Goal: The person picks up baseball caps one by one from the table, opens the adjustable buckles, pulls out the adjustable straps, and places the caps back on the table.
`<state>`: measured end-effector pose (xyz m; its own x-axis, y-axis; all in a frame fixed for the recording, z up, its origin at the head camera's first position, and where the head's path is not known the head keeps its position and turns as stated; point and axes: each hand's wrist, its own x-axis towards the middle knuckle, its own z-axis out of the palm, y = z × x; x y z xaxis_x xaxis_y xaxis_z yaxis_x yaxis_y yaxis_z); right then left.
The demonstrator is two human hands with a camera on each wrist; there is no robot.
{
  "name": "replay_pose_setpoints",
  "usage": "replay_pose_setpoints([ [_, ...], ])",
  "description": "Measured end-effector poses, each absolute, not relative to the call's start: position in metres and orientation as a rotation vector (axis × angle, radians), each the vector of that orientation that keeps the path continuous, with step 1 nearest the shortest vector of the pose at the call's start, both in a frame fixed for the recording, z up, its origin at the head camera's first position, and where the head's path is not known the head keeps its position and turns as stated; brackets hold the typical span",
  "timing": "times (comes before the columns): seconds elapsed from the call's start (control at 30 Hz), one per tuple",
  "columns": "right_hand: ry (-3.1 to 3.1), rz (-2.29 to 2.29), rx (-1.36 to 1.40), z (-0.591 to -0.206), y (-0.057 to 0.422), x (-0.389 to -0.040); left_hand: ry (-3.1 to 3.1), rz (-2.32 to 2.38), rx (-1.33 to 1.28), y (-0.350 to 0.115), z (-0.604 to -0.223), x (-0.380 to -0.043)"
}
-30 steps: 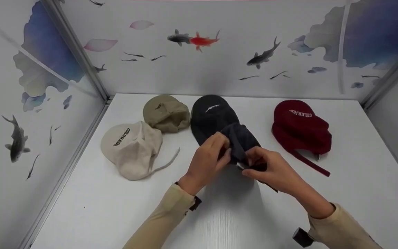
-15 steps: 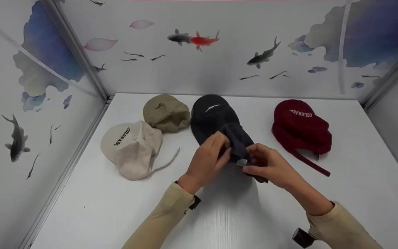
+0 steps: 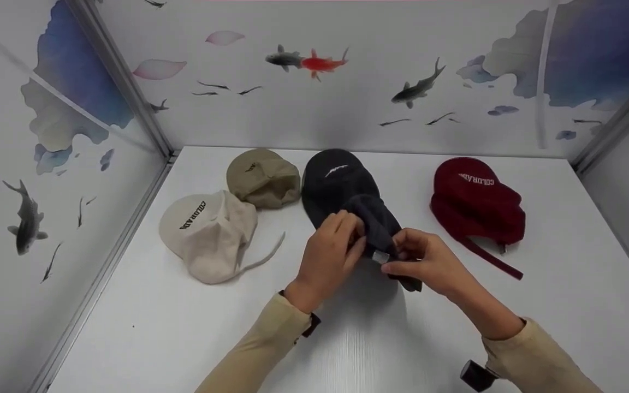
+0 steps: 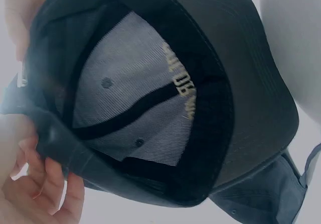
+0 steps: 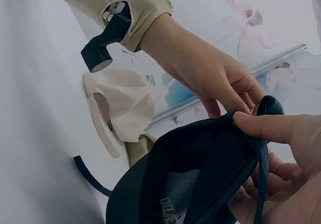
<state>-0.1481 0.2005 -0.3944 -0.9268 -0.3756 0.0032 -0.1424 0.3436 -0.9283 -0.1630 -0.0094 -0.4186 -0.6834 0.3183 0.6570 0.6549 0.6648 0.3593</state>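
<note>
My hands hold a dark navy cap (image 3: 374, 218) above the table, its inside and brim facing the left wrist camera. My left hand (image 3: 330, 254) pinches the cap's rear edge, some fingertips hidden by cloth. On the other side my right hand (image 3: 429, 259) pinches the edge near the strap (image 5: 263, 179), thumb on top. A small shiny buckle (image 3: 381, 256) shows between the hands. Behind the held cap, a black cap (image 3: 336, 172) with a white logo lies on the table and is partly covered in the head view.
A beige cap (image 3: 211, 240) and an olive cap (image 3: 262, 177) lie on the left of the white table (image 3: 183, 338). To the right is a dark red cap (image 3: 475, 202), its strap trailing forward. Printed panels (image 3: 347, 114) enclose the back and sides.
The buckle has turned to show its face, and the gap in the cloth by my right fingers has narrowed. My right hand has shifted only slightly; the other caps are unmoved.
</note>
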Motion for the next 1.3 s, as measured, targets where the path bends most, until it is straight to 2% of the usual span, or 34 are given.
replay_pose_setpoints([
  [0.47,2.382,-1.705,-0.446,-0.396,0.197,-0.147,-2.336,-0.883,-0.892,-0.01,-0.416,-0.147],
  [0.97,2.478,-1.769,-0.485,-0.402,0.193,-0.146,-2.453,-0.963,-0.816,-0.007,-0.418,-0.149],
  [1.3,2.475,-1.794,-0.584,-0.406,0.192,-0.145,-2.439,-0.849,-0.799,-0.009,-0.421,-0.151],
])
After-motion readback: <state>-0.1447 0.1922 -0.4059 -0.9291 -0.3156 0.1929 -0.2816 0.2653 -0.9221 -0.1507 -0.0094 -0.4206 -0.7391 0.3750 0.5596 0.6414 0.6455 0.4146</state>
